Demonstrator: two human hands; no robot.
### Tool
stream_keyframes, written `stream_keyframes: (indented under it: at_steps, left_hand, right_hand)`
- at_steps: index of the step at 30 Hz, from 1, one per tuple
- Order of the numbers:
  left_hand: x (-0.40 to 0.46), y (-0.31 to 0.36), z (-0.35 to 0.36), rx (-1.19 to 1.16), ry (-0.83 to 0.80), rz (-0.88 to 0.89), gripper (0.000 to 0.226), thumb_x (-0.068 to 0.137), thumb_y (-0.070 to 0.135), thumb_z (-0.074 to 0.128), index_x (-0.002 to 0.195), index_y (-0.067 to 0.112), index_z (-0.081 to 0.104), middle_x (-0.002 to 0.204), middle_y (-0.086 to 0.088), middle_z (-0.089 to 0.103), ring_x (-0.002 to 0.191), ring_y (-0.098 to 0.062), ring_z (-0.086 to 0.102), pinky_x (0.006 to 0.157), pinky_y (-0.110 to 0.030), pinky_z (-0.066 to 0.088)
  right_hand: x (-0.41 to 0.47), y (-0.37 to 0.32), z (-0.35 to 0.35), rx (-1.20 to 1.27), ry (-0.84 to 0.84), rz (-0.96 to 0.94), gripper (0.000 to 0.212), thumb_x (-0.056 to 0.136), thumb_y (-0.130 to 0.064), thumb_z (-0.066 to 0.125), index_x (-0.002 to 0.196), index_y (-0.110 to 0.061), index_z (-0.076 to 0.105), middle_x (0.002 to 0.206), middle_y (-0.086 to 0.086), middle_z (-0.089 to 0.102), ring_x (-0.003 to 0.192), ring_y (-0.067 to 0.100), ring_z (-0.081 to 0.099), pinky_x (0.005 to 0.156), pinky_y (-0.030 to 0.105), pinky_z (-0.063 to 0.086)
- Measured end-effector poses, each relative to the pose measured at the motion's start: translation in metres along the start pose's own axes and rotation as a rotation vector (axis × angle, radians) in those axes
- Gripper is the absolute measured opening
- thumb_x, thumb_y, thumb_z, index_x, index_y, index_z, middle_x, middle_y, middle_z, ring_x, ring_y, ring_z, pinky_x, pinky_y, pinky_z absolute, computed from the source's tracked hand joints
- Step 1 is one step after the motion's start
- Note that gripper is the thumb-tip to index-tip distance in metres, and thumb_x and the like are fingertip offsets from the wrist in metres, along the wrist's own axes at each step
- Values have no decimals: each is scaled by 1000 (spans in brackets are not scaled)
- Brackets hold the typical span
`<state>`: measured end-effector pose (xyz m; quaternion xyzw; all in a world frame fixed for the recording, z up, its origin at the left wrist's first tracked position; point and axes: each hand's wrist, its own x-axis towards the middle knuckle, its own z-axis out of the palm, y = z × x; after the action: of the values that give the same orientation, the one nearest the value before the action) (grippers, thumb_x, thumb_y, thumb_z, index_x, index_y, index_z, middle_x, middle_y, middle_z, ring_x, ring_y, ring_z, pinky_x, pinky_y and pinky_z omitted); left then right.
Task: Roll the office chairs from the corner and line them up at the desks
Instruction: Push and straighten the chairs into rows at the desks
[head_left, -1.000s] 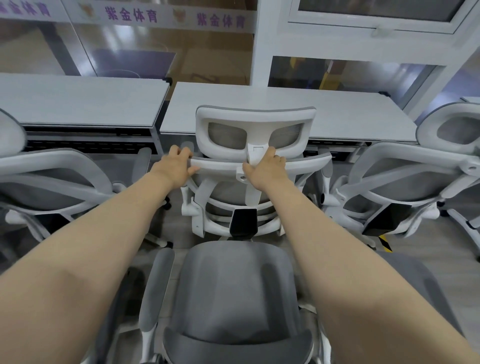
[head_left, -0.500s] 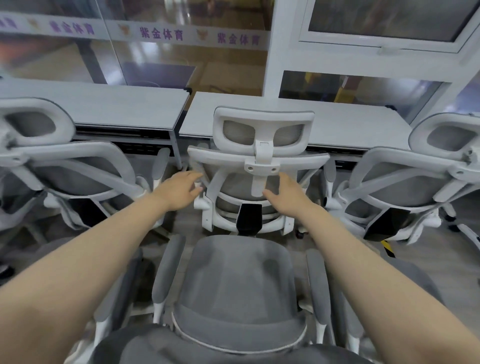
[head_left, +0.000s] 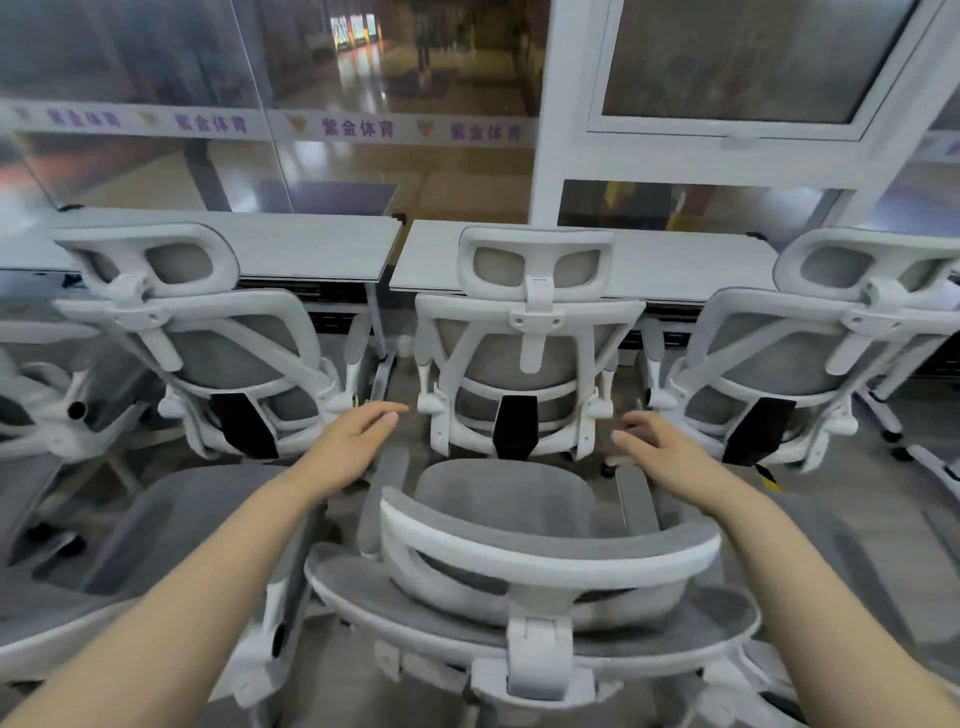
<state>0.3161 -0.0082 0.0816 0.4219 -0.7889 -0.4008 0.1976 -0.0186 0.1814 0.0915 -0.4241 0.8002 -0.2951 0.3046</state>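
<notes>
A white-framed grey mesh office chair (head_left: 524, 353) stands with its back to me at the right-hand desk (head_left: 675, 265). Two like chairs flank it: one to the left (head_left: 208, 353) at the left desk (head_left: 291, 244), one to the right (head_left: 810, 364). A nearer chair (head_left: 519, 551) stands right below me, its headrest and seat facing the desks. My left hand (head_left: 348, 447) hovers open above that chair's left armrest. My right hand (head_left: 670, 452) hovers open above its right armrest. Neither hand touches anything.
Glass partitions with purple lettering (head_left: 358, 127) and a white pillar (head_left: 550, 114) rise behind the desks. Further grey chair seats lie at the lower left (head_left: 130, 540) and lower right (head_left: 852, 561). Another chair's base shows at the far left (head_left: 41, 405).
Both hands let go of the middle chair's backrest and drew back toward me. The view pulled back and rose, showing the nearer chair's headrest.
</notes>
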Motion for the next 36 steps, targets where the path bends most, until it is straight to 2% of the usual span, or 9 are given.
stream_keyframes:
  at_steps: [3,8,11,13,17,22,26,29,36]
  left_hand:
    - [-47,5,0,-199,35,-24,31,95,48,39,108,44,67,121,23,61,120,1,50,105,-31,37]
    - [-107,13,15,-407,-51,-57,38,103,43,30,110,40,67,117,19,64,118,-3,54,103,-30,40]
    - [-121,22,37,-564,5,-162,41,101,45,30,101,36,70,113,7,68,109,-12,62,84,-26,47]
    - [-129,25,54,-680,69,-296,43,95,58,34,97,35,70,109,0,70,104,-16,63,82,-32,49]
    - [-141,26,75,-784,179,-393,55,88,70,32,104,30,65,105,-1,70,103,-16,62,97,-38,47]
    - [-149,37,93,-825,236,-336,57,90,69,29,111,29,63,96,5,73,97,-9,64,82,-29,49]
    - [-146,39,111,-753,265,-267,84,62,96,34,109,33,63,113,-3,68,111,-17,60,103,-45,44]
    - [-141,41,127,-714,297,-235,76,71,91,29,110,34,60,114,-4,66,112,-19,59,104,-48,42]
    - [-142,51,143,-679,397,-151,46,91,62,24,100,30,56,97,6,61,101,-16,56,103,-48,41]
  right_hand:
    - [-45,14,-3,388,154,50,24,98,-38,50,108,-22,64,114,-3,68,111,17,60,100,36,43]
    - [-110,23,26,661,307,131,46,100,-44,40,90,-15,75,93,4,75,92,19,67,78,34,47]
    - [-129,24,55,840,393,250,54,98,-57,34,91,-19,73,94,10,73,93,26,66,86,42,50]
    - [-132,26,67,921,475,300,52,97,-59,34,88,-23,71,96,8,70,97,27,64,95,44,48]
    - [-139,31,82,967,618,233,47,97,-54,33,79,-23,64,82,1,64,89,24,58,86,39,42]
    - [-144,48,81,945,691,137,46,97,-48,31,72,-25,62,72,0,60,77,21,55,82,39,41]
    - [-133,70,64,937,634,110,46,85,-57,33,58,-30,58,59,-13,51,68,17,45,79,38,34]
    - [-123,82,51,819,635,85,37,86,-51,34,60,-34,55,57,-11,48,64,13,41,74,32,34]
    - [-116,88,37,994,559,82,47,95,-44,35,55,-28,55,57,-10,48,60,12,41,67,35,32]
